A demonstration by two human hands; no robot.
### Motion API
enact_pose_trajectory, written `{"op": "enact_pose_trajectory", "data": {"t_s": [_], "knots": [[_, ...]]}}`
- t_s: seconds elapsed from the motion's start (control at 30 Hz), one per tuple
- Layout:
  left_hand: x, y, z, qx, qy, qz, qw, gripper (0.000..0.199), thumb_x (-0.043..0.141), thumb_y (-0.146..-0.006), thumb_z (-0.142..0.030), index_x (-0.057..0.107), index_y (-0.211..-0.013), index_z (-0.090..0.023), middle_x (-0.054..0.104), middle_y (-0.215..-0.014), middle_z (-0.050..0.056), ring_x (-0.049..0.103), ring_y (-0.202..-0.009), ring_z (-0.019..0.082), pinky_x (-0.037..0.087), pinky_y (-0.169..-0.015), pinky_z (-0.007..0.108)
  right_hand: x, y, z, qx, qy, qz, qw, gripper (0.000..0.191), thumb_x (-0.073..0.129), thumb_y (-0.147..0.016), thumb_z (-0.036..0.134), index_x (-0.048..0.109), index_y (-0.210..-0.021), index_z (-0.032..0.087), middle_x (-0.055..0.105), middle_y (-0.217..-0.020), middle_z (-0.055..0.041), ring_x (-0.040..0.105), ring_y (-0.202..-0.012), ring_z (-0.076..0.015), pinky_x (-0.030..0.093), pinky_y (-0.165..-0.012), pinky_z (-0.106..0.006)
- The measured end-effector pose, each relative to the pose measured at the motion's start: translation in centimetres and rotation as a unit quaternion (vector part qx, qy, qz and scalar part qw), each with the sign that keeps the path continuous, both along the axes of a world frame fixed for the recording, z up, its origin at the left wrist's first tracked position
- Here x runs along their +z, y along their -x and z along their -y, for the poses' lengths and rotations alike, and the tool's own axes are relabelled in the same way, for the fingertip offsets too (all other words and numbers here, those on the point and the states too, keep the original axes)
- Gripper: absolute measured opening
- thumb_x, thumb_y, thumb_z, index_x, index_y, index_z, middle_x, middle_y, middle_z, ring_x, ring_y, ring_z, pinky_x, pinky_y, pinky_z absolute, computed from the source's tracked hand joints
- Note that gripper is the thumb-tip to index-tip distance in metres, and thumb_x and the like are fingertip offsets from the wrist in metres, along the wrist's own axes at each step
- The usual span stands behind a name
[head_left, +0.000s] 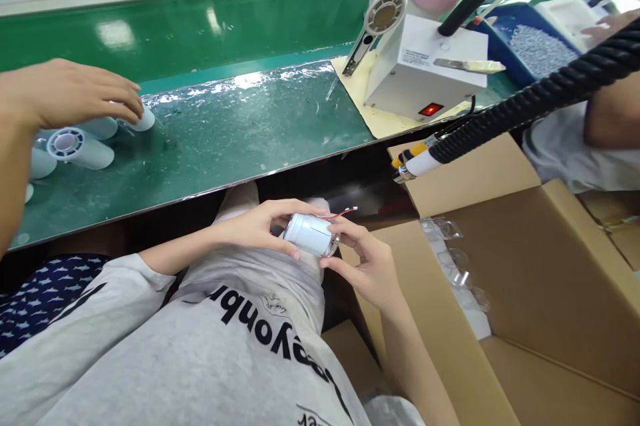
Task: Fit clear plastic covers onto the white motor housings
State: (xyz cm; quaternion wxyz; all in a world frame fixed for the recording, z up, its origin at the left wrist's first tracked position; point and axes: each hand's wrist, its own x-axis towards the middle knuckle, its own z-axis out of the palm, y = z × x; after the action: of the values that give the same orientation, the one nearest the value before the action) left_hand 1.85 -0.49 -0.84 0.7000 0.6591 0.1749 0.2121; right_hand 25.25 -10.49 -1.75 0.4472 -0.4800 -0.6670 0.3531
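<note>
Above my lap I hold a light-blue cylindrical fan housing (310,233) with a clear rim at its right end. A thin red wire with a small white plug (350,211) sticks out from its upper right. My left hand (263,226) is closed round the left end, thumb below and fingers above. The fingers and thumb of my right hand (367,259) pinch the clear right end. Part of the housing is hidden behind my fingers.
At left, a co-worker's hand (80,93) reaches over several light-blue fan housings (90,151) on the green bench (240,139). A white box device (425,73), handheld fan (385,9) and black corrugated hose (520,103) stand right. An open carton (560,279) holds clear plastic pieces.
</note>
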Motion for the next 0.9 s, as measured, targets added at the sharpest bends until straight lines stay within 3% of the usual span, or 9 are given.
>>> {"op": "enact_pose_trajectory", "data": {"t_s": [0.23, 0.6, 0.8, 0.9], "knots": [[0.2, 0.4, 0.0, -0.007, -0.07, 0.002, 0.998, 0.07, 0.087, -0.078, -0.035, 0.062, -0.143, -0.03, 0.062, -0.145, 0.013, 0.059, -0.135, 0.03, 0.053, -0.106, 0.04, 0.5, 0.4, 0.0, 0.004, 0.098, -0.106, 0.989, 0.043, 0.089, -0.079, 0.04, 0.07, -0.116, 0.028, 0.075, -0.12, -0.0052, 0.075, -0.106, -0.0234, 0.066, -0.088, -0.034], [0.2, 0.5, 0.1, -0.019, -0.117, 0.009, 0.993, 0.073, 0.087, -0.078, -0.03, 0.059, -0.146, -0.031, 0.06, -0.147, 0.014, 0.058, -0.136, 0.03, 0.054, -0.107, 0.04, 1.0, 0.8, 0.0, 0.011, 0.218, -0.232, 0.948, 0.041, 0.088, -0.08, 0.046, 0.069, -0.111, 0.027, 0.074, -0.116, -0.0059, 0.071, -0.092, -0.0167, 0.062, -0.074, -0.025], [0.4, 0.6, 0.1, -0.018, -0.12, -0.004, 0.993, 0.071, 0.086, -0.079, -0.031, 0.06, -0.145, -0.03, 0.061, -0.146, 0.015, 0.059, -0.135, 0.03, 0.055, -0.105, 0.041, 0.5, 1.4, -0.2, -0.011, 0.253, -0.259, 0.932, 0.047, 0.083, -0.078, 0.06, 0.065, -0.103, 0.025, 0.069, -0.083, -0.0012, 0.066, -0.069, -0.0162, 0.06, -0.056, -0.026], [0.3, 0.7, 0.2, -0.018, -0.128, 0.003, 0.992, 0.071, 0.086, -0.079, -0.031, 0.06, -0.145, -0.029, 0.061, -0.146, 0.015, 0.059, -0.135, 0.029, 0.054, -0.107, 0.041, 0.2, 1.6, -0.3, -0.017, 0.291, -0.267, 0.918, 0.053, 0.081, -0.076, 0.066, 0.062, -0.1, 0.023, 0.063, -0.076, 0.0008, 0.062, -0.062, -0.0156, 0.06, -0.051, -0.028]]}}
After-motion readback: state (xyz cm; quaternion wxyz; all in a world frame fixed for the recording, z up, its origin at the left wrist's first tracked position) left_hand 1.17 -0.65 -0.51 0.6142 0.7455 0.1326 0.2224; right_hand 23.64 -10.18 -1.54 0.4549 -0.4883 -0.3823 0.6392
